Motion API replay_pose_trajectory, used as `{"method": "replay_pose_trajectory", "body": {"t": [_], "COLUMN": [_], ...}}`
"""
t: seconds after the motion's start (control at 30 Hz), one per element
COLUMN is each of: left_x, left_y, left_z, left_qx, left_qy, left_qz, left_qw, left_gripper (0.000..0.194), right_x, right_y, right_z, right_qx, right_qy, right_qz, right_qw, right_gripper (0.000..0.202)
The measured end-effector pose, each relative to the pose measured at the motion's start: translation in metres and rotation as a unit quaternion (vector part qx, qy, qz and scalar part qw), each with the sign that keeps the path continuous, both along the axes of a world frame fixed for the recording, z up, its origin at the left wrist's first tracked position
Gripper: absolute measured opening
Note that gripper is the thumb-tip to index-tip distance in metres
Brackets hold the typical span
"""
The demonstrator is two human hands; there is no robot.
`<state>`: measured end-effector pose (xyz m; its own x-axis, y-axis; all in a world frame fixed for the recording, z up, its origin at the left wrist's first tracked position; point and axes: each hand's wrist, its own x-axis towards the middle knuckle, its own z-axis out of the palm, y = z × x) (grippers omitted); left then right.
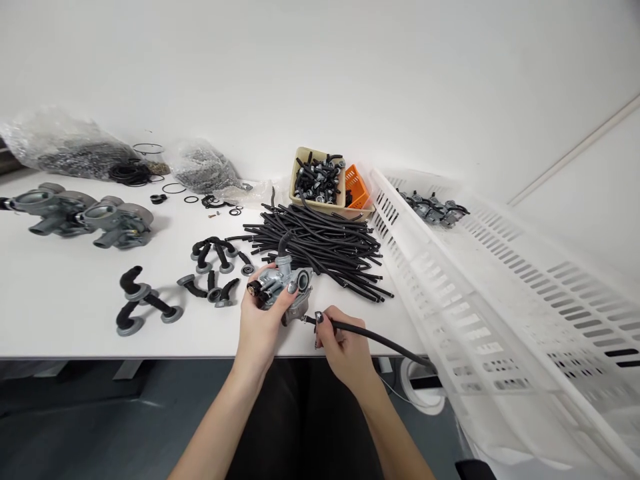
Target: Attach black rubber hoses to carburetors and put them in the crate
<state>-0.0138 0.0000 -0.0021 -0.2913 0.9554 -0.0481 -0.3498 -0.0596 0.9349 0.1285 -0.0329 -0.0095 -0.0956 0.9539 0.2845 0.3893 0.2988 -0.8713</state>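
A person's left hand grips a grey carburetor just above the table edge, fingers wrapped over its body, while the right hand pinches a black hose near its end, at the carburetor's 4 o'clock. The hose tip appears to meet a fitting low on the carburetor, though the joint is too small to read clearly; the rest of the hose trails away toward 3 o'clock. At 12 o'clock from the carburetor lies a hose pile, with a beige bin of small parts behind it. At 9 o'clock lie rubber elbows; two more carburetors sit at 10 o'clock. A white crate fills the 3 o'clock side.
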Motion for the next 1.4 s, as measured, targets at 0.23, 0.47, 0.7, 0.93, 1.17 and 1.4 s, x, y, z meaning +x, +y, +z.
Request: {"method": "replay_pose_trajectory", "body": {"t": [0.23,0.47,0.7,0.93,1.17,1.4], "left_x": [0.000,-0.002,-0.006,-0.009,-0.012,-0.011], "left_y": [0.000,-0.001,-0.001,-0.006,-0.008,-0.006], "left_z": [0.000,-0.001,-0.001,0.003,-0.002,0.001], "left_qx": [0.014,0.002,-0.006,-0.003,-0.006,0.004], "left_qy": [0.007,-0.027,-0.119,-0.119,-0.102,-0.099], "left_qz": [0.004,-0.023,-0.100,-0.198,-0.224,-0.248], "left_qw": [1.000,0.999,0.988,0.973,0.969,0.964], "left_gripper": [0.055,0.058,0.059,0.055,0.060,0.058], "right_x": [-0.001,0.003,0.001,0.000,0.004,0.002], "right_y": [0.004,0.004,0.006,0.013,0.019,0.022], "right_z": [0.002,0.001,0.004,0.010,-0.004,-0.006], "right_qx": [0.013,-0.012,-0.066,-0.062,-0.039,-0.031], "right_qy": [0.000,0.033,0.192,0.212,0.300,0.349], "right_qz": [0.024,0.068,0.037,-0.058,-0.053,-0.099], "right_qw": [1.000,0.997,0.978,0.974,0.952,0.931], "right_gripper": [0.032,0.033,0.026,0.036,0.048,0.058]}}
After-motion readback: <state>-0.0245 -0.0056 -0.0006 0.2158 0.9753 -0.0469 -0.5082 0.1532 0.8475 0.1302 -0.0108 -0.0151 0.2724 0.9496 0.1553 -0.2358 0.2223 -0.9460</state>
